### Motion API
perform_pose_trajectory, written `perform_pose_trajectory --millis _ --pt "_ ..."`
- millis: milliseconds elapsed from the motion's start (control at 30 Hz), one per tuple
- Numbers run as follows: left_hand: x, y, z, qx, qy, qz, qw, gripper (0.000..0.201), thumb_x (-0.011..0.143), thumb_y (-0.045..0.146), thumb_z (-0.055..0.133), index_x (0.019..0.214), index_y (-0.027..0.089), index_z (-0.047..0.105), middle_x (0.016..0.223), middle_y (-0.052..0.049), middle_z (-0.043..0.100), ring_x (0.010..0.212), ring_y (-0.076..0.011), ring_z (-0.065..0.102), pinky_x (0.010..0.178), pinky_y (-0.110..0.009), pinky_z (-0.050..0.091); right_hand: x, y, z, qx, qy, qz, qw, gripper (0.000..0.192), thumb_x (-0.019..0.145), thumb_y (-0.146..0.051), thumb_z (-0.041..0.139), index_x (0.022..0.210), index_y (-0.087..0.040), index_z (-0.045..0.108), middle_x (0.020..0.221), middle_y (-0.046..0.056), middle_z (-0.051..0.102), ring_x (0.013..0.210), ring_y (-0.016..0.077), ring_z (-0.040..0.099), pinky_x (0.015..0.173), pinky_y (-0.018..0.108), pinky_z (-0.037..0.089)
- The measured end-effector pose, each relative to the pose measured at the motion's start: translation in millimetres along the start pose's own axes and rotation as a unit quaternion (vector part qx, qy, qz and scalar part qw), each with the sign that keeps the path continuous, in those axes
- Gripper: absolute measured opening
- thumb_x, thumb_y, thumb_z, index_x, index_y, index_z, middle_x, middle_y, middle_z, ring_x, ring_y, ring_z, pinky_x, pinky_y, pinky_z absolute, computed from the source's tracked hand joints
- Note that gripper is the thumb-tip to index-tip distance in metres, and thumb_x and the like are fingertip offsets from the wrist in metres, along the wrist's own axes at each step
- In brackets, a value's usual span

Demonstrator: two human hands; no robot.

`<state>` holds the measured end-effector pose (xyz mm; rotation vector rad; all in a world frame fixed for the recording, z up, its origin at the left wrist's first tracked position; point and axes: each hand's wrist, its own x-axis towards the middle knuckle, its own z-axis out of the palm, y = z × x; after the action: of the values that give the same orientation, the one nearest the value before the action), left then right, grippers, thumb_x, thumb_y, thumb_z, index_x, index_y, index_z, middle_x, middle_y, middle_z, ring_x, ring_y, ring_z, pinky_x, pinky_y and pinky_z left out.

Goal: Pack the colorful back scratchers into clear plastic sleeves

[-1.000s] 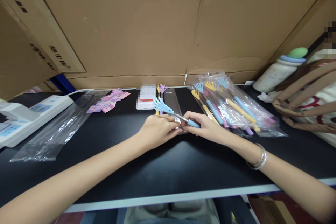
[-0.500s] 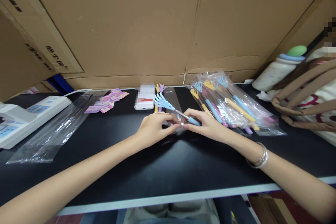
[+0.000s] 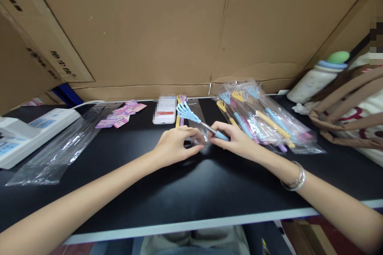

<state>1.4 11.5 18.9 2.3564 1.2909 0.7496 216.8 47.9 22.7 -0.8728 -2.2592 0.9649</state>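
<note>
Both hands meet at the middle of the black table (image 3: 191, 191). My right hand (image 3: 236, 140) pinches the blue handle of a blue back scratcher (image 3: 197, 119), its claw head tilted up and away toward the cardboard wall (image 3: 149, 28). My left hand (image 3: 175, 145) grips the mouth of a clear plastic sleeve (image 3: 200, 135), thumb and fingers closed on the film just beside the handle end. To do this well, I judge I should keep the sleeve mouth spread wide and taut with my left fingers, line the scratcher up with the sleeve's length, and feed it gently so the claw tines do not snag or pierce the film.

Just behind lie a yellow and a purple scratcher (image 3: 181, 105) beside a white phone (image 3: 164, 113). Off to my right is a heap of bagged scratchers (image 3: 257, 117), and further on a bottle (image 3: 317, 79) and a strapped bag (image 3: 353, 115). To my left are pink cards (image 3: 121, 113), empty clear bags (image 3: 62, 147) and a white power strip (image 3: 26, 131)
</note>
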Motion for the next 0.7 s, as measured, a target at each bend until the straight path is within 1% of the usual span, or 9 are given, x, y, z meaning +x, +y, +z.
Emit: perform_pose_trajectory --millis 100,233,367,500,600,700 --pt "-1.2 -1.4 2.2 0.027 0.01 0.01 1.0 0.013 0.083 0.033 0.056 0.089 0.026 0.066 0.091 0.005 0.071 0.087 -0.0139 0.064 0.072 -0.021 0.045 -0.4 -1.5 -2.0 -0.006 0.009 -0.004 1.0 0.011 0.085 -0.029 0.057 0.085 -0.019 0.057 0.082 0.0 0.059 0.077 0.016 0.056 0.072 0.026 0.042" --pt "-2.4 0.3 2.5 0.052 0.011 0.004 0.999 0.014 0.085 0.033 0.053 0.091 0.026 0.064 0.092 0.004 0.07 0.085 -0.0145 0.063 0.068 -0.022 0.044 -0.5 -4.5 -2.7 -0.014 0.011 0.0 1.0 0.01 0.085 -0.029 0.056 0.086 -0.019 0.057 0.082 0.0 0.059 0.077 0.016 0.055 0.071 0.026 0.041" --pt "-3.2 2.1 1.9 0.063 0.004 -0.006 0.998 0.018 0.09 0.034 0.046 0.093 0.026 0.062 0.089 0.003 0.068 0.082 -0.0145 0.062 0.067 -0.024 0.042 -0.7 -6.5 -1.7 -0.022 0.009 -0.002 1.0 0.01 0.086 -0.029 0.055 0.085 -0.019 0.057 0.081 0.0 0.059 0.073 0.0151 0.054 0.067 0.026 0.041" --pt "-3.9 1.6 5.9 0.082 0.012 -0.011 0.996 0.01 0.084 0.028 0.053 0.09 0.026 0.06 0.087 0.005 0.067 0.078 -0.0139 0.061 0.064 -0.023 0.041 -1.8 -8.2 -0.2 -0.052 0.029 -0.026 0.998 0.006 0.083 -0.024 0.057 0.081 -0.018 0.058 0.079 0.001 0.057 0.066 0.0125 0.049 0.06 0.024 0.037" --pt "-4.6 1.1 11.0 0.102 0.028 -0.016 0.994 0.008 0.079 0.025 0.057 0.087 0.025 0.06 0.084 0.005 0.066 0.077 -0.0148 0.061 0.063 -0.023 0.041 -2.8 -9.1 1.1 -0.067 0.038 -0.045 0.996 0.002 0.08 -0.019 0.059 0.078 -0.018 0.057 0.078 0.0 0.055 0.062 0.0109 0.046 0.058 0.023 0.035" --pt "-5.3 0.4 15.8 0.115 0.047 -0.016 0.992 0.007 0.078 0.026 0.058 0.084 0.024 0.061 0.081 0.004 0.065 0.076 -0.0162 0.061 0.062 -0.024 0.041 -2.9 -9.7 2.7 -0.07 0.04 -0.049 0.995 0.003 0.079 -0.017 0.059 0.076 -0.018 0.057 0.075 -0.001 0.054 0.06 0.0102 0.044 0.058 0.023 0.034"
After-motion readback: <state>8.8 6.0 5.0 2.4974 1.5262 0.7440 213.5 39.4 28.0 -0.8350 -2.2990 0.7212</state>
